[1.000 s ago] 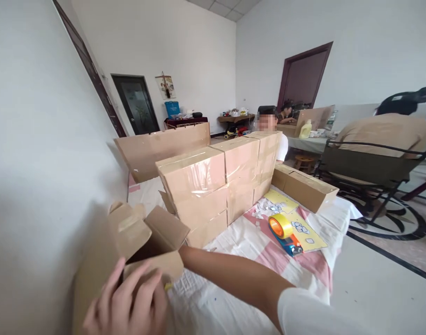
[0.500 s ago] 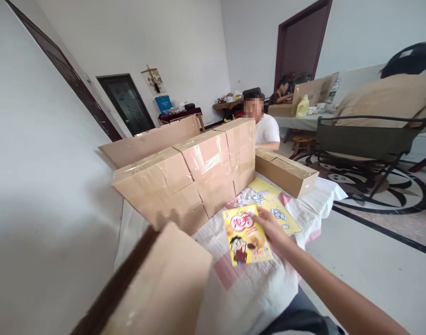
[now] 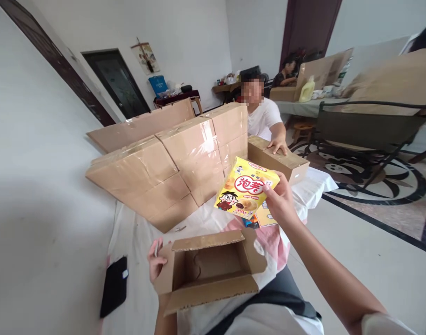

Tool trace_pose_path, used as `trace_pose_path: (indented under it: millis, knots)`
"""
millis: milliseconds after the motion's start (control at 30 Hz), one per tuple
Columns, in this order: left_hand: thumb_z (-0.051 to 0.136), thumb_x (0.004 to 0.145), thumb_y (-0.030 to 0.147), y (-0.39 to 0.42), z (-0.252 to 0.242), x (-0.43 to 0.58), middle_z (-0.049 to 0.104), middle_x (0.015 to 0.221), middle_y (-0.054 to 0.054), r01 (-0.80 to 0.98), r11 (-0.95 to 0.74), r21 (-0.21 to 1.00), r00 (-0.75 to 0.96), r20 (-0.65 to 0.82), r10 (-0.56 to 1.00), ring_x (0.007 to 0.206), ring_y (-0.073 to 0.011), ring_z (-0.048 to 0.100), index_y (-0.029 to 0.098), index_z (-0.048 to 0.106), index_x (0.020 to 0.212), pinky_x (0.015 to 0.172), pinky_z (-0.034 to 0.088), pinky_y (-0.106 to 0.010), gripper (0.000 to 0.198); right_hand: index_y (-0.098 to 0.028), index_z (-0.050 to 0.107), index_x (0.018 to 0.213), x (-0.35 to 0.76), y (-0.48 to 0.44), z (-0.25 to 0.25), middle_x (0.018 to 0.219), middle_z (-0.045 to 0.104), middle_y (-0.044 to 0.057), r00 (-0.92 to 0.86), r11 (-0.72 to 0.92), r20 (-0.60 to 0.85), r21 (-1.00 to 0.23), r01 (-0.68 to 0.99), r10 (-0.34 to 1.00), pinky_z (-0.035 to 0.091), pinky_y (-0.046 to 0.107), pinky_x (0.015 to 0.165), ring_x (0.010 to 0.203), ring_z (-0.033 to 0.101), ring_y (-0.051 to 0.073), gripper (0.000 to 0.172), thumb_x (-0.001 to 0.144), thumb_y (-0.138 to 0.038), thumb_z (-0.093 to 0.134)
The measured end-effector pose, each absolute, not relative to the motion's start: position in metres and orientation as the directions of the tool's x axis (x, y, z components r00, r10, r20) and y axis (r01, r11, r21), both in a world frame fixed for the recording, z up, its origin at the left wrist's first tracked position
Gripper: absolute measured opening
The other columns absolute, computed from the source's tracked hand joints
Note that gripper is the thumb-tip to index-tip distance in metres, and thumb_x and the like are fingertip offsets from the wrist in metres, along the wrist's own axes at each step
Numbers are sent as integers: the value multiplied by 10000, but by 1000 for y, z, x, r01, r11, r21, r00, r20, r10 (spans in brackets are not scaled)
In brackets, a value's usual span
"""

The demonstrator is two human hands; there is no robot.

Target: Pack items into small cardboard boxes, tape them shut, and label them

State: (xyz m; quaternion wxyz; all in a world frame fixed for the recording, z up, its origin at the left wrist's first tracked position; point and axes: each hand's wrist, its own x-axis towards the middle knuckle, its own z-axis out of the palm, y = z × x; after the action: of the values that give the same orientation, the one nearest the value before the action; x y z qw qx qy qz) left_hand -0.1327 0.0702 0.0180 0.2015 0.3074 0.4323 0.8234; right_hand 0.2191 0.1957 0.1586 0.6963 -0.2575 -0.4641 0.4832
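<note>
Head view: right hand pinches the pack by its edge (likely light, crushable; best held there); left hand clasps the open box.

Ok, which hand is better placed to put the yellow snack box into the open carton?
The right hand, most likely: it holds the yellow snack box just beyond the open carton, while the left hand grips a flap at the carton's left end.
</note>
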Motion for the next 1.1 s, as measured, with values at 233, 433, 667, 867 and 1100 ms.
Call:
trace_pose_path:
  millis: [233,433,667,867,1100]
  knots:
    - [732,727,268,64,1,-109,670,1238,52,33,-575,818,-822,349,450,1104,-231,670,177,525,607,996,531,-419,257,-313,499,1261,215,164,162,1205,618,62,-56,639,653,-752,-160,755,588,374,917,1120,655,247,554,823,-470,800]
    - [663,747,192,59,-16,-104,678,1264,28,32,-555,831,-877,290,384,1054,-190,666,176,510,631,939,513,-361,193,-256,475,1405,180,163,181,1277,637,105,-818,739,437,-674,-22,374,532,338,939,1155,641,229,532,933,-328,711]
    - [661,744,195,47,-16,-102,671,1257,4,20,-524,852,-877,266,400,1099,-218,644,181,523,663,963,481,-382,160,-149,505,1395,115,169,186,1175,661,134,-971,930,203,-365,42,124,507,337,831,1013,643,235,451,961,-201,614]
    - [671,726,216,47,-21,-107,655,1250,5,-31,-483,875,-876,209,434,1007,-187,660,168,501,624,851,504,-319,205,-84,658,1190,71,164,170,1149,609,174,-988,998,147,35,54,48,491,380,824,1115,560,309,279,929,-175,620]
    - [705,735,233,48,-15,-106,631,1274,-14,-3,-463,887,-875,222,431,985,-186,646,176,495,640,850,491,-323,238,-81,721,1074,46,153,158,1245,619,193,-990,948,131,318,-14,-59,409,465,1022,1287,490,344,214,954,-151,559]
